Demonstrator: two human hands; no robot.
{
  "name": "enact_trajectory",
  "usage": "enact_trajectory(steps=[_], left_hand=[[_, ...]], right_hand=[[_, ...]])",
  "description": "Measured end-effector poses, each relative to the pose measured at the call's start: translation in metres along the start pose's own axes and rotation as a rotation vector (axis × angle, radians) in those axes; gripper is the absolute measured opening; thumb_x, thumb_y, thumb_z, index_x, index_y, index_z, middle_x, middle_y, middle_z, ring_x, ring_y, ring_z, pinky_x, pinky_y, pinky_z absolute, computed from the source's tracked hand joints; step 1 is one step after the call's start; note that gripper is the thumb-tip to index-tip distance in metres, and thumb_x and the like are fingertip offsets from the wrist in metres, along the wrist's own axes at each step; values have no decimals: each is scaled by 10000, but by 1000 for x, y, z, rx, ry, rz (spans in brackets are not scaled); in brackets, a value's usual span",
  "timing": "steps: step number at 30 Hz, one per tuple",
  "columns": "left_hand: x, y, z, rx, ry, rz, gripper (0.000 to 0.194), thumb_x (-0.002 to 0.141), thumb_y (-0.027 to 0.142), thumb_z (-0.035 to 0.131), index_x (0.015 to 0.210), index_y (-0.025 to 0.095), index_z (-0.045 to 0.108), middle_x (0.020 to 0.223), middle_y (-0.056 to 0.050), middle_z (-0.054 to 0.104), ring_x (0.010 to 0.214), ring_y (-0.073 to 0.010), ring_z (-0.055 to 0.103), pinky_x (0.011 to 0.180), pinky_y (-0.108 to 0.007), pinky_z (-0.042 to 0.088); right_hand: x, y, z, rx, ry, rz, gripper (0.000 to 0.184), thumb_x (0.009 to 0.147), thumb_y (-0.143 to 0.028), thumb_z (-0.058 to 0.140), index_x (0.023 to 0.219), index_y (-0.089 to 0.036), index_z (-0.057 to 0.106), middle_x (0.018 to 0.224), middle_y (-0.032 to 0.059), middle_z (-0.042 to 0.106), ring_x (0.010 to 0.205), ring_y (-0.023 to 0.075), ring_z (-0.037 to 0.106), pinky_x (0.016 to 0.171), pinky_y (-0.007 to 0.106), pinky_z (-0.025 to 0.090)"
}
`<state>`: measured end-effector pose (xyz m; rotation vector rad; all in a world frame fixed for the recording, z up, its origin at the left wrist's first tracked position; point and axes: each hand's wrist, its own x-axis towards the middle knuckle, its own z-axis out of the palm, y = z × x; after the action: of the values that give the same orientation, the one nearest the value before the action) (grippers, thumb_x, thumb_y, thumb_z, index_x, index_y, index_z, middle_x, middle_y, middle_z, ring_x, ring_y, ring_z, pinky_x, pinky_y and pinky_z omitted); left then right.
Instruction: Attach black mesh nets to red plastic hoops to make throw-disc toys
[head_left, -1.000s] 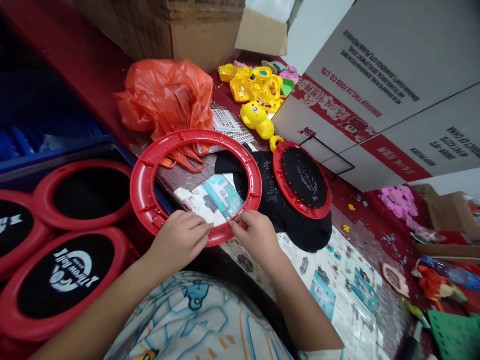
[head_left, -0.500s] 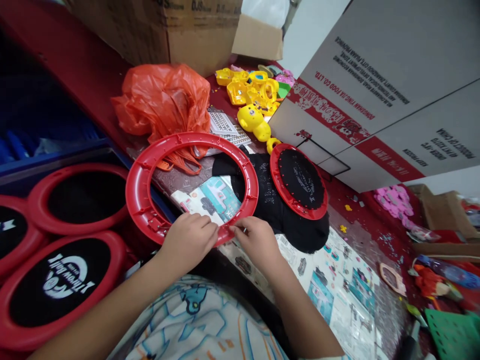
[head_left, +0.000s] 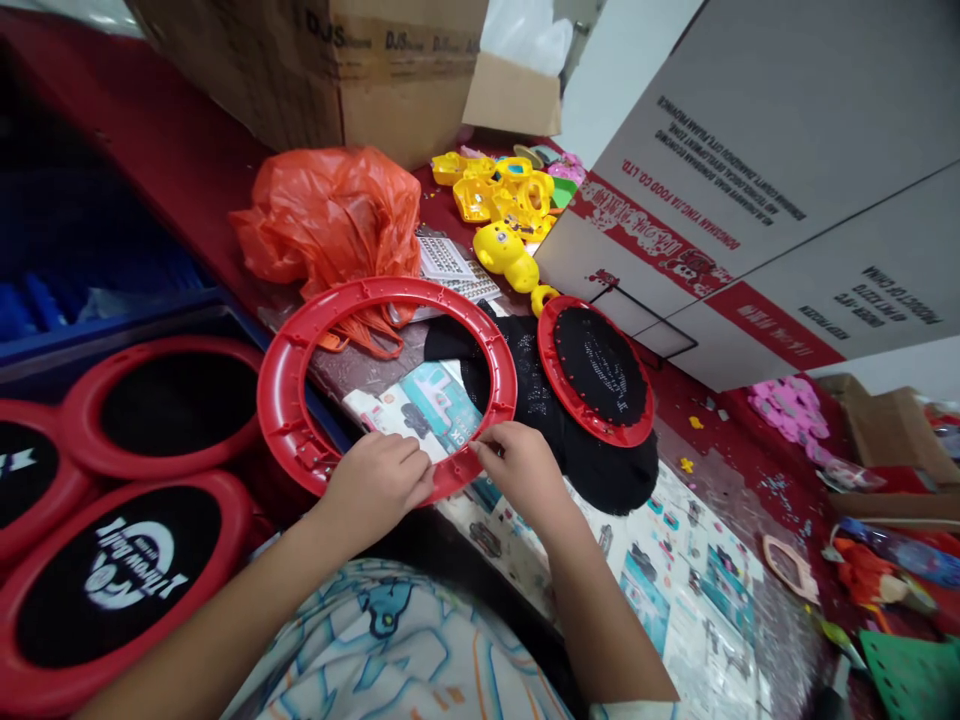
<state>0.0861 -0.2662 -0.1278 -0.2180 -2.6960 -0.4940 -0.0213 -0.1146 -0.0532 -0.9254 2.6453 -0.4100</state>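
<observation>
A red plastic ring (head_left: 281, 400) with small pegs along its inner side is tilted in front of me. My left hand (head_left: 384, 480) is closed on its near rim. Just to the right, my right hand (head_left: 517, 465) has its thumb and fingers pinched at the same rim; whether a small part is between the fingertips I cannot make out. Right of the ring, a red-rimmed disc with a black centre (head_left: 596, 370) lies on black fabric pieces (head_left: 615, 480). Under the ring's opening shows a printed cardboard sheet (head_left: 694, 600).
Finished-looking red and black discs (head_left: 120, 570) are stacked in a blue crate (head_left: 202, 315) at left. Behind the ring sit an orange plastic bag (head_left: 330, 215) and yellow plastic parts (head_left: 506, 250). Cartons (head_left: 405, 90) and a large white box (head_left: 787, 200) stand at the back.
My right hand has shifted slightly rightward and up along the ring's near rim. My left hand keeps its hold. The whole view has moved a little.
</observation>
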Motion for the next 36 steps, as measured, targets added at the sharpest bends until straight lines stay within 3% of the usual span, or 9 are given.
enact_trajectory(steps=[10,15,20,29,36], left_hand=[[-6,-18,-15,-88,-113,91,235,855,189,473,647,183,583,635,-16,573,663,-188,533,696,-354,381],[0,-6,-22,-76,-114,17,281,877,265,473,637,176,589,643,-42,592,672,-213,548,718,-391,381],[9,11,-12,-105,-122,-39,251,895,180,431,755,164,638,728,-67,632,719,-222,581,674,-358,399],[18,19,7,-119,-123,-98,160,852,117,501,730,155,598,732,-41,602,709,-164,578,660,-287,465],[22,21,26,-64,-76,-147,167,878,272,561,765,150,566,793,-11,587,755,-141,567,687,-303,495]], right_hand=[[-15,-7,21,43,5,75,184,824,-233,574,674,-180,666,677,7,664,618,115,563,565,209,347],[-20,-11,26,29,13,91,169,813,-226,569,693,-184,680,691,21,671,626,127,564,574,221,335],[-21,-9,26,10,28,87,185,827,-246,557,710,-184,686,723,33,680,656,139,578,573,230,320],[-18,2,23,-48,56,-6,201,847,-211,535,689,-180,656,718,42,666,678,154,589,593,235,327],[-12,10,20,-130,83,-74,227,830,-182,505,632,-189,618,668,47,656,622,169,592,550,255,298]])
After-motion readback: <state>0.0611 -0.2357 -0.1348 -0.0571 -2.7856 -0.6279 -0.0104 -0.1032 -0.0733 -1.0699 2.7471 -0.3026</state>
